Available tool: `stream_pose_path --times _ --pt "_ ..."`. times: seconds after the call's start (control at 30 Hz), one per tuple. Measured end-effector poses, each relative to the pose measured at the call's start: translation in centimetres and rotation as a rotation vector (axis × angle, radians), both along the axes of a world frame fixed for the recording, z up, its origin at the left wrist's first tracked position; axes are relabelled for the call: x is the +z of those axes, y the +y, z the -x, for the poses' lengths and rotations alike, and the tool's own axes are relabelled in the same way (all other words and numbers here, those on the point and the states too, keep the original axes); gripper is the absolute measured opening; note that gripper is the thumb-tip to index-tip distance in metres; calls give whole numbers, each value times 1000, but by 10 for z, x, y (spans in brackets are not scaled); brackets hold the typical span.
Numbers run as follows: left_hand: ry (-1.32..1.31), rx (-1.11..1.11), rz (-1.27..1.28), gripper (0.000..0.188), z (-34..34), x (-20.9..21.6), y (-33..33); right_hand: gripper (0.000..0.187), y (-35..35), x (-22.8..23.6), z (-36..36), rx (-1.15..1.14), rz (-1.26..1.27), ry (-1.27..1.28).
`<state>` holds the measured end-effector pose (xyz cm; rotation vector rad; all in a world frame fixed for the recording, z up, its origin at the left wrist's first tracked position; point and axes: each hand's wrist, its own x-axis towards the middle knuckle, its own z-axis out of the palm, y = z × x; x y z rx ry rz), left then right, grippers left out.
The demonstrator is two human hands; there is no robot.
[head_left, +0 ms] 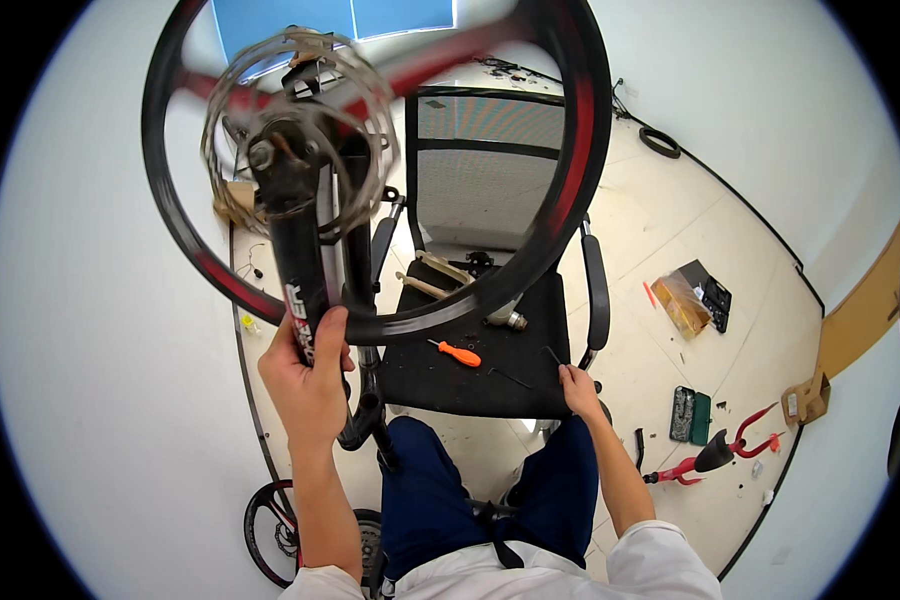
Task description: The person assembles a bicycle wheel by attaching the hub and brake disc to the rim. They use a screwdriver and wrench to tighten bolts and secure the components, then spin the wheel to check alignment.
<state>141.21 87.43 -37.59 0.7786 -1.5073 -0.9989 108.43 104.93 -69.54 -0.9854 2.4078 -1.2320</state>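
My left hand [308, 378] is wrapped round the black fork leg [292, 245], holding it up at the left. The fork carries a black-and-red wheel [588, 150] with blurred spokes, and a metal brake disc [388, 160] faces me. Beside the chair seat's right edge, my right hand [582, 390] pinches a thin dark rod [553, 354], perhaps a hex key. On the black chair seat [420, 387] lie an orange-handled screwdriver [460, 354], a thin L-shaped key [511, 378], a silver metal part [506, 317] and pale forked pieces [438, 280], partly behind the tyre.
Black frame tubing [366, 415] stands at the chair's left side. Another wheel [254, 540] is at the lower left. On the right floor are an open tool case [715, 300], a green case [703, 412], a red fork-like part [678, 470] and a cardboard box [810, 400].
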Motion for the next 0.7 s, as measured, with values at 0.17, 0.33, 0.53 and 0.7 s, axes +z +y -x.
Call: stream_pose_path --times 0.17,0.33,0.53,0.7 --pt "-25 -18 -5 29 3 4 5 31 23 156 -43 152 354 -13" --pt "-67 -21 14 31 0 1 5 10 49 297 -83 262 365 522" --pt "-63 -32 22 32 -1 3 11 13 35 351 -89 351 356 950" --pt "-114 18 89 39 -6 3 14 17 30 364 -89 339 360 1203"
